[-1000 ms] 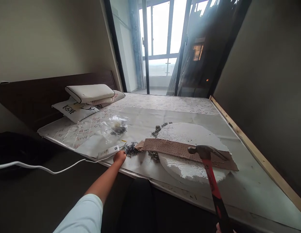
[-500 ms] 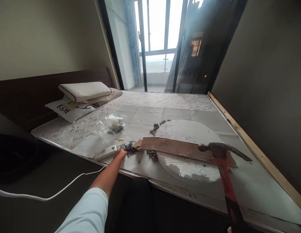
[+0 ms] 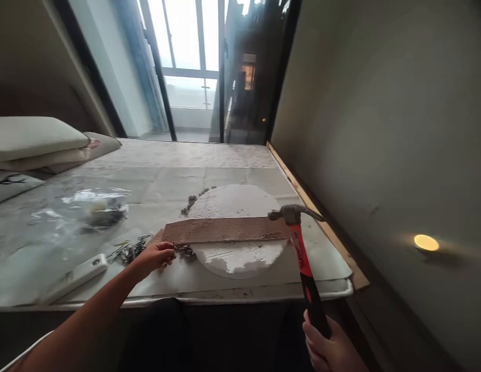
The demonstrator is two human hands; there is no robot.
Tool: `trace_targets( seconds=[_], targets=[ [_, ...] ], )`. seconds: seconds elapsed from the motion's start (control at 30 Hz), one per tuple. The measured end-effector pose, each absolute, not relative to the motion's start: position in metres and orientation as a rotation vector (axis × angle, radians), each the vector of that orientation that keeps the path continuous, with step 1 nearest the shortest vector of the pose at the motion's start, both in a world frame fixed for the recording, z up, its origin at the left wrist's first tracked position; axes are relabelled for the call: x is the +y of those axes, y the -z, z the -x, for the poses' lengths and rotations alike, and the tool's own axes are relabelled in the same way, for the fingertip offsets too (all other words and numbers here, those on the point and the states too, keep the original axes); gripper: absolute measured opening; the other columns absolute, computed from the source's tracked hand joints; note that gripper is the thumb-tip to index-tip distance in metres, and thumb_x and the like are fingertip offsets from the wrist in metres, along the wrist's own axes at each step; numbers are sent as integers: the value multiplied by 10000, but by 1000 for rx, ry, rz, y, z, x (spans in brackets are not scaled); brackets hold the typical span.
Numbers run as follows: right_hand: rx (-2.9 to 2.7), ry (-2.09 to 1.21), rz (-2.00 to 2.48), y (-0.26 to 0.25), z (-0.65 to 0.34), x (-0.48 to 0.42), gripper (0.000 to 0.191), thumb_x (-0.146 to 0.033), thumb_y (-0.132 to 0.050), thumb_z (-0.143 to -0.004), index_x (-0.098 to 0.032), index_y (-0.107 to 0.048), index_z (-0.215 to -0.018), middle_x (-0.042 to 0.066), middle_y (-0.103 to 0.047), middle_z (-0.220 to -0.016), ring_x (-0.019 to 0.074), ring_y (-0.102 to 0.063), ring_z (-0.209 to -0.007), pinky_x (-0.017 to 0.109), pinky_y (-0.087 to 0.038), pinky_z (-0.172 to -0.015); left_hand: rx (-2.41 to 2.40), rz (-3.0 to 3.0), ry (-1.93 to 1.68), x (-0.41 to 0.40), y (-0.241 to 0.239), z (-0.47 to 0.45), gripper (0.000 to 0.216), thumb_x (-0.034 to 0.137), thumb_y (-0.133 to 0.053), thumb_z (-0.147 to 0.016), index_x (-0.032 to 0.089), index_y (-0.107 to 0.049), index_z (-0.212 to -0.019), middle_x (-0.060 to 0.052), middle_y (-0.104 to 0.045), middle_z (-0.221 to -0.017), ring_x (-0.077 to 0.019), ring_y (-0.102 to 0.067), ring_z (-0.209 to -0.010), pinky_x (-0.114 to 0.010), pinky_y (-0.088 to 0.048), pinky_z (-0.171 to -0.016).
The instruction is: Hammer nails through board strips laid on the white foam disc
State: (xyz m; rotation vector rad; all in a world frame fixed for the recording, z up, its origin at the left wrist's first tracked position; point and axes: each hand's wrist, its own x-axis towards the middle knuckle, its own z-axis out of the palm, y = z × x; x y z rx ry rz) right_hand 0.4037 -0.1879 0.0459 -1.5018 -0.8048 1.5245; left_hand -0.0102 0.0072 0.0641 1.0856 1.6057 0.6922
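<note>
My right hand is wrapped round the black grip of a claw hammer with a red shaft. The steel head stands over the right end of a brown perforated board. This board lies across a round white foam slab. My left hand hovers by the board's left end, fingers pinched together; what they hold is too small to make out. Just left of that hand lies a heap of dark metal nails. Small grey lumps are scattered by the slab's left edge.
A white power strip and a clear plastic bag lie to the left on the covered mattress. Pillows are stacked at far left. A wooden rail runs along the right side, beside the wall.
My left hand has lifted from the nail heap and moved right to the board's left end. The view has swung right, bringing my right hand on the hammer into sight.
</note>
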Motion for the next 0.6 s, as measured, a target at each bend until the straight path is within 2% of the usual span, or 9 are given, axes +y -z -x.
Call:
trace_targets(
  seconds=[0.17,0.33,0.47,0.6],
  targets=[
    [-788,-1424,1484,-59,-424,-174,532,-685,-597,-633,-226,-347,-729,-157,-229,-410,19,-200,-284,163,-192,-295,1254,-1425,-706,30,-83,-122,305,428,-691,-584,151,-646,-706,-45,-644,-604,-140,-560,-528,-229,-425,-485],
    [-748,-1480,1484,-55,-446,-173,545,-701,-590,-611,-227,-353,-741,-150,-257,-427,20,-194,-297,158,-185,-290,1211,-1750,-876,49,-68,-246,169,325,-661,-640,157,-684,-638,-27,-638,-568,-120,-534,-524,-211,-382,-499],
    [-820,-1546,1526,-52,-459,-176,510,-685,-551,-662,-218,-400,-798,-147,-254,-424,33,-207,-311,165,-217,-308,1240,-1874,-1000,70,-46,-294,85,235,-647,-668,180,-709,-649,-35,-674,-637,-134,-568,-601,-224,-398,-590],
    [-907,-1583,1573,-56,-467,-180,480,-659,-508,-717,-207,-414,-847,-140,-275,-415,38,-221,-339,169,-256,-354,1230,-1922,-1001,83,-29,-305,97,231,-635,-696,196,-726,-688,-45,-696,-709,-158,-594,-655,-240,-400,-626]
  ],
)
